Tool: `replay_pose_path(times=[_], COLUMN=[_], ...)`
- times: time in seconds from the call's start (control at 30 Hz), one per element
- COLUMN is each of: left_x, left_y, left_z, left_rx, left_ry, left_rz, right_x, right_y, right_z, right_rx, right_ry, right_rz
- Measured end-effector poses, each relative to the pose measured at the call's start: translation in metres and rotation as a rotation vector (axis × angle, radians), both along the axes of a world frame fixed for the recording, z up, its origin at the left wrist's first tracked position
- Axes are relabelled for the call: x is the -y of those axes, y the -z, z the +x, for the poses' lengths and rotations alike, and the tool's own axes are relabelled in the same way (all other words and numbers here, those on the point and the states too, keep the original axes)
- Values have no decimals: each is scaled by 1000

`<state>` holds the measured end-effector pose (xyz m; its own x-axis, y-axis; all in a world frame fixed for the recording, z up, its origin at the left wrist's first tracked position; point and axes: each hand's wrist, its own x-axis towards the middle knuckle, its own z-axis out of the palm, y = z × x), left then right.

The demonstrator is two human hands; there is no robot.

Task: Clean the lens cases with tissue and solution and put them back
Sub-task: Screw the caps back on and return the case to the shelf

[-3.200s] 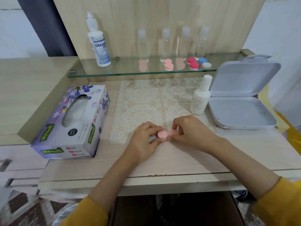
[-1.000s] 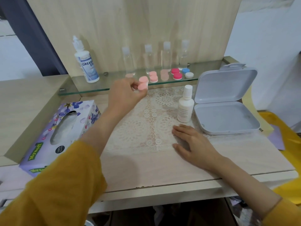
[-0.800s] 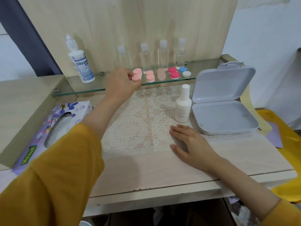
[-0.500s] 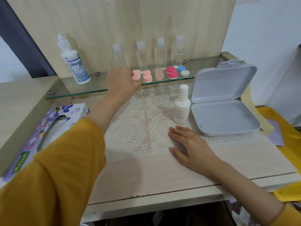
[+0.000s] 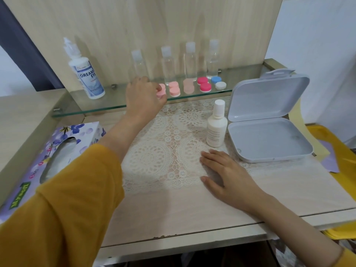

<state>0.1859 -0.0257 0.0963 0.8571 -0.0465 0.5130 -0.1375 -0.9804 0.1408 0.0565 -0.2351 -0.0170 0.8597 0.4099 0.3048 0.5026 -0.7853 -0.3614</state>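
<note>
The left hand [image 5: 143, 95] is reaching onto the glass shelf [image 5: 115, 101], curled fingers gripping a pink lens case [image 5: 161, 91] that is resting on the glass, with a second pink lens case [image 5: 174, 89] just right of it. The right hand [image 5: 225, 176] is lying flat, fingers straight, on the lace mat [image 5: 163, 151], with the white solution bottle [image 5: 216, 130] standing just beyond its fingertips.

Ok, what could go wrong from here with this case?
The pink lens case in the left hand sits near the front edge of the glass shelf; a careless release could slide it off.
The knuckles are close to the leftmost clear bottle; lifting away might tip it.
</note>
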Motion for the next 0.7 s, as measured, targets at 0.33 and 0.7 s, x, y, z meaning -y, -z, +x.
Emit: replay_pose_path(times=[0.33,0.7], left_x=[1,25], left_y=[-6,-13], left_z=[-1,8], left_rx=[19,-84], left_ry=[39,201], left_rz=[48,282], right_x=[-1,0], right_y=[-1,0], right_z=[-1,0], right_rx=[2,-23], right_ry=[5,3], right_rz=[-3,4])
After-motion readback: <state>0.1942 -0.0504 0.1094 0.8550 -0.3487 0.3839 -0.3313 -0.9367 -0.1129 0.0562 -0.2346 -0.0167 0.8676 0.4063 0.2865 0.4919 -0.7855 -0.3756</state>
